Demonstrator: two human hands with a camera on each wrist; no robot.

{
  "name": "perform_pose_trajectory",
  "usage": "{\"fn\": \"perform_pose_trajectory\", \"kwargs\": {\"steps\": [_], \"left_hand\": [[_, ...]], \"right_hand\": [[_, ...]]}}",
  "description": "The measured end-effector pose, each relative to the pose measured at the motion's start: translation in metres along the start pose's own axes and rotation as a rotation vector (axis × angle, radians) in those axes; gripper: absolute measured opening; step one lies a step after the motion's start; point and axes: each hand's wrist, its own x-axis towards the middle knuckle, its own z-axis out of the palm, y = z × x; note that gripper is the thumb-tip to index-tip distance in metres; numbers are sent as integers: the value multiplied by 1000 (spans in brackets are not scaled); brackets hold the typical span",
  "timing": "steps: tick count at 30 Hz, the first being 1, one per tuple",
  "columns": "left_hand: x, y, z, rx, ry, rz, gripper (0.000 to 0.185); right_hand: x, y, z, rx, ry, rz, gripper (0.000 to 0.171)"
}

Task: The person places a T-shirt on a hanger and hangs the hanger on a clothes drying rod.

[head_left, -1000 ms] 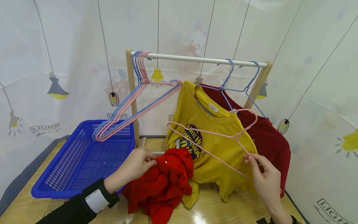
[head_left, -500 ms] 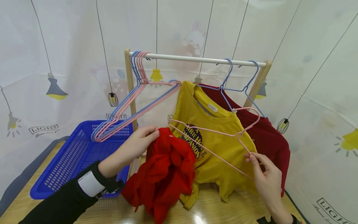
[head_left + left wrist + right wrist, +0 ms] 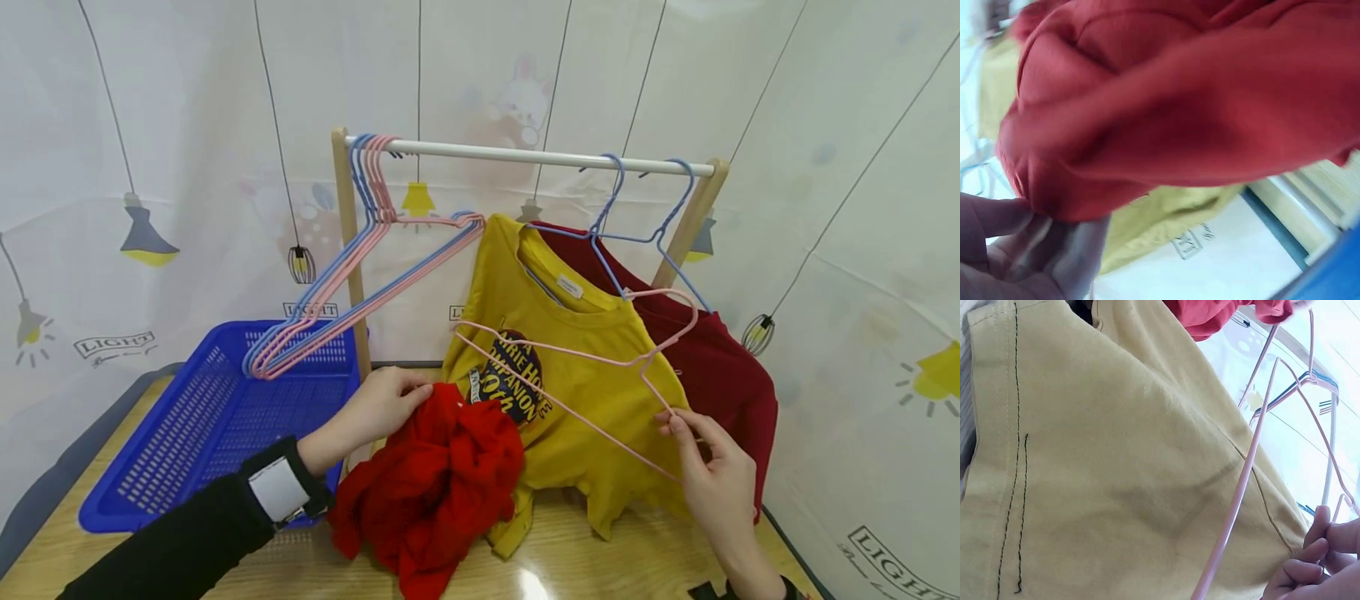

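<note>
My left hand [image 3: 390,403] pinches the upper edge of a bunched red garment [image 3: 442,475], whose lower folds hang down close over the table. In the left wrist view the red garment [image 3: 1166,100] fills most of the picture, with thumb and fingers [image 3: 1007,215] gripping its edge. My right hand [image 3: 712,467] pinches one arm of a pink clothes hanger [image 3: 555,354], which is held tilted in front of a yellow T-shirt [image 3: 600,417]. Nothing hangs on that hanger. The right wrist view shows the pink hanger [image 3: 1235,506] crossing the yellow cloth.
The yellow T-shirt and a dark red shirt [image 3: 738,392] hang on blue hangers from the white rail [image 3: 495,155] of a wooden-post rack. Several pink and blue hangers [image 3: 375,217] cluster at its left end. A blue plastic basket [image 3: 150,433] stands left on the wooden table [image 3: 570,558].
My left hand lifted the red garment and then lowered it again, its folds now bunched differently. The right hand and pink hanger have barely moved.
</note>
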Motion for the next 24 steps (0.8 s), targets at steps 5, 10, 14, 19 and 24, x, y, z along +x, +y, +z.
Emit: {"fn": "perform_pose_trajectory", "kwargs": {"steps": [5, 10, 14, 19, 24], "left_hand": [[-3, -9, 12, 147, 110, 23, 14], [-15, -4, 11, 150, 138, 47, 11], [-26, 7, 4, 137, 62, 72, 22], [-27, 13, 9, 177, 0, 7, 37], [-23, 15, 21, 280, -20, -32, 43]], "right_hand": [[-1, 0, 1, 1, -3, -20, 14], [-1, -1, 2, -8, -4, -22, 14], [0, -1, 1, -20, -1, -18, 14], [-1, -2, 1, -18, -1, -8, 14], [-3, 0, 2, -16, -4, 4, 14]]}}
